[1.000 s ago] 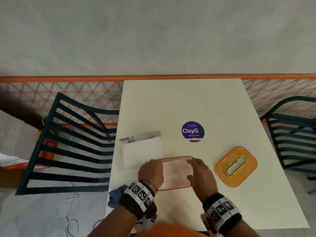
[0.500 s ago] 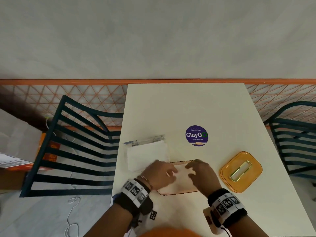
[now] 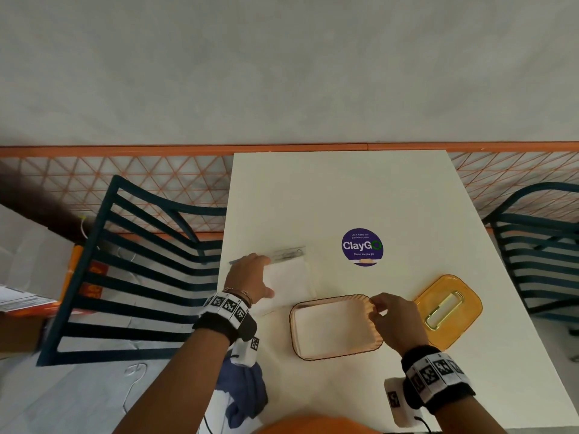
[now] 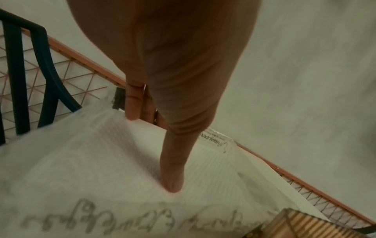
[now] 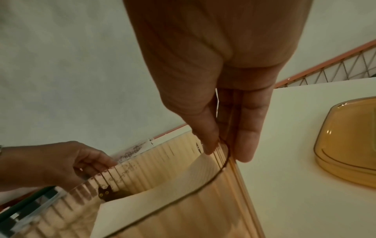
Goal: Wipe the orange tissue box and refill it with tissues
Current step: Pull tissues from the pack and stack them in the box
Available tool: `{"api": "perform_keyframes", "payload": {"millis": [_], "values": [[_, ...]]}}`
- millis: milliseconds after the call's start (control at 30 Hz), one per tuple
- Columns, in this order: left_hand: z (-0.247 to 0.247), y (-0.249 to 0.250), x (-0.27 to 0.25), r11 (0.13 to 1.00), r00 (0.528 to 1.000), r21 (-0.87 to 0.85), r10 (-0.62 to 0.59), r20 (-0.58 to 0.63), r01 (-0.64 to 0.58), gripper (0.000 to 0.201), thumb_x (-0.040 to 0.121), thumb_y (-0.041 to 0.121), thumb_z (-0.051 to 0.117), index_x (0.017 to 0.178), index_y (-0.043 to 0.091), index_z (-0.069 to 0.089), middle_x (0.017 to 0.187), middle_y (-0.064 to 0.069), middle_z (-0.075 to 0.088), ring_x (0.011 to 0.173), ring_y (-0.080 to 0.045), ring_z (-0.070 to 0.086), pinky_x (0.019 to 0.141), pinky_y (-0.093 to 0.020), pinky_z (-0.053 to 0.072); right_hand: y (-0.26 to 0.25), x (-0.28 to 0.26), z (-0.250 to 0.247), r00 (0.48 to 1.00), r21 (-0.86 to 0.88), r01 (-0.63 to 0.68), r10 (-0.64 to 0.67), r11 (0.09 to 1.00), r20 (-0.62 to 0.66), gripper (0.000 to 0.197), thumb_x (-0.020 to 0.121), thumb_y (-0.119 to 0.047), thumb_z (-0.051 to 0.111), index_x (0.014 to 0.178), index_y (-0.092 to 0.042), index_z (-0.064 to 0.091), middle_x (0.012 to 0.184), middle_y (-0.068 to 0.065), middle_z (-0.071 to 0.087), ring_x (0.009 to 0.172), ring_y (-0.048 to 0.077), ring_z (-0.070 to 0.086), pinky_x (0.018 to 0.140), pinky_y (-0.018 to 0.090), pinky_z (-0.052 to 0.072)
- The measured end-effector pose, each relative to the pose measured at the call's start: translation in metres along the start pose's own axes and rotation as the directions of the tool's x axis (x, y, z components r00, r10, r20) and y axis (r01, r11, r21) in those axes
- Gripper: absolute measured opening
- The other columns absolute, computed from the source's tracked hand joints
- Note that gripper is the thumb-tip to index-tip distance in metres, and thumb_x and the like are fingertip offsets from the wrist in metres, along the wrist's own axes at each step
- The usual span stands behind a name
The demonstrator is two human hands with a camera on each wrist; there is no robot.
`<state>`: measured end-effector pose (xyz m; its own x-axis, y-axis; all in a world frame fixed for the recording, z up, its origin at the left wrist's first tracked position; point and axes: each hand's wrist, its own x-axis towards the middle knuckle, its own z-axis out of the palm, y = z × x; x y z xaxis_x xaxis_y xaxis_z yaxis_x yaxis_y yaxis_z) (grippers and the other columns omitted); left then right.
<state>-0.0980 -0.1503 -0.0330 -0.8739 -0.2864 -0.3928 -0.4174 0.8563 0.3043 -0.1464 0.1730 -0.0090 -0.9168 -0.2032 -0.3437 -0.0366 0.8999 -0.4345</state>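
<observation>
— while my right hand (image 3: 395, 321) is pinching the far right corner of the orange tissue box (image 3: 335, 327), thumb inside the ribbed wall and fingers (image 5: 247, 128) outside it, the box is sitting open on the white table (image 3: 344, 189), right in front of me.

— and what is lying inside it?

— white tissues (image 5: 183, 190) are filling it; from the right wrist view one sheet is curling up against the wall near my thumb.

— what is your left hand doing?

— my left hand (image 3: 249, 277) is resting on the tissue pack (image 3: 289, 278), a clear plastic pack of white tissues lying just beyond the box's left corner. my thumb (image 4: 173, 173) is pressing down on its top and my fingers are wrapping over its far left edge, so i am gripping it.

— so the hands are apart?

— yes, each one is holding its own thing, with the box between them.

— where is the lid?

— the orange lid (image 3: 448, 311) is lying flat on the table just to the right of the box, slot side up, behind my right hand. i cannot tell whether it is touching the box.

— anything else around?

— a round purple sticker (image 3: 362, 246) is showing on the table beyond the box, a blue cloth (image 3: 244, 393) is bunching at the near left edge under my left forearm, and dark slatted chairs (image 3: 141, 277) are standing at both sides.
</observation>
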Motion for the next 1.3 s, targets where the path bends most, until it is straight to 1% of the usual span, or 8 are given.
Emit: {"api": "perform_keyframes", "payload": {"millis": [233,433,633,800,900,1067,1167,1300], "values": [[-0.005,0.002,0.001,0.996,0.999,0.093,0.000,-0.050,0.005,0.076,0.071,0.044,0.087,0.138,0.027,0.054,0.133,0.001,0.058,0.123,-0.023,0.052,0.108,-0.039,0.039,-0.004,-0.004,-0.005,0.999,-0.037,-0.034,0.034,0.999,0.007,0.026,0.090,-0.011,0.070,0.115,-0.016,0.074,0.103,-0.002,0.075,0.085,0.012,0.063,0.077,0.020,0.045],[-0.015,0.003,-0.006,0.996,0.999,0.079,0.040,0.010,-0.041,0.042,0.078,0.050,0.079,0.115,0.031,0.072,0.109,0.008,0.072,0.105,-0.017,0.066,0.098,-0.036,0.044,-0.015,-0.010,-0.009,0.999,-0.094,-0.053,0.054,0.994,0.006,0.043,0.086,-0.021,0.077,0.128,-0.021,0.066,0.121,-0.002,0.071,0.100,0.016,0.068,0.087,0.028,0.055],[-0.026,-0.008,-0.022,0.918,0.997,-0.394,0.060,0.043,-0.038,0.031,0.090,0.039,0.072,0.113,0.020,0.065,0.108,0.003,0.068,0.100,-0.018,0.065,0.085,-0.031,0.050,-0.048,-0.008,-0.013,0.990,0.117,0.142,-0.139,0.983,-0.040,0.071,0.071,-0.038,0.090,0.134,-0.024,0.059,0.127,-0.007,0.064,0.112,0.013,0.063,0.093,0.027,0.051],[-0.034,-0.013,-0.052,0.608,0.999,-0.793,0.024,-0.032,-0.040,0.033,0.089,0.028,0.076,0.120,0.033,0.066,0.109,0.010,0.075,0.103,-0.010,0.070,0.091,-0.035,0.058,-0.097,0.005,-0.002,0.943,0.437,0.232,-0.312,0.869,0.119,0.093,0.059,-0.044,0.095,0.140,-0.031,0.052,0.131,-0.019,0.061,0.119,0.003,0.058,0.101,0.023,0.047],[-0.027,-0.009,-0.058,0.406,0.997,-0.914,-0.061,-0.043,-0.015,0.032,0.085,0.022,0.080,0.114,0.032,0.069,0.110,0.003,0.076,0.108,-0.017,0.070,0.094,-0.041,0.058,-0.133,0.011,0.004,0.898,0.493,0.301,-0.417,0.817,0.142,0.081,0.064,-0.039,0.093,0.136,-0.037,0.055,0.125,-0.020,0.065,0.117,-0.003,0.059,0.102,0.019,0.046],[-0.006,0.003,-0.057,0.323,0.977,-0.945,-0.213,-0.018,0.053,0.038,0.080,-0.003,0.079,0.098,0.029,0.070,0.101,0.000,0.072,0.103,-0.022,0.068,0.087,-0.035,0.058,-0.162,0.016,0.013,0.879,0.415,0.405,-0.472,0.815,0.070,0.030,0.078,-0.031,0.084,0.107,-0.033,0.075,0.101,-0.015,0.076,0.095,0.004,0.067,0.089,0.028,0.054],[0.003,0.008,-0.057,0.331,0.960,-0.938,-0.281,0.003,0.100,0.043,0.079,-0.004,0.079,0.101,0.030,0.067,0.100,0.006,0.072,0.098,-0.015,0.068,0.076,-0.025,0.054,-0.171,0.016,0.012,0.848,0.285,0.480,-0.522,0.830,0.093,0.017,0.083,-0.029,0.078,0.099,-0.024,0.078,0.094,-0.008,0.077,0.085,0.011,0.067,0.078,0.027,0.052],[0.002,0.004,-0.058,0.429,0.966,-0.896,-0.259,0.003,0.118,0.038,0.076,0.017,0.087,0.109,0.028,0.071,0.099,0.005,0.077,0.098,-0.017,0.072,0.087,-0.038,0.059,-0.172,0.020,-0.005,0.869,0.333,0.449,-0.492,0.829,0.056,0.012,0.084,-0.030,0.077,0.094,-0.023,0.077,0.084,-0.008,0.074,0.075,0.008,0.065,0.065,0.017,0.043]]}}
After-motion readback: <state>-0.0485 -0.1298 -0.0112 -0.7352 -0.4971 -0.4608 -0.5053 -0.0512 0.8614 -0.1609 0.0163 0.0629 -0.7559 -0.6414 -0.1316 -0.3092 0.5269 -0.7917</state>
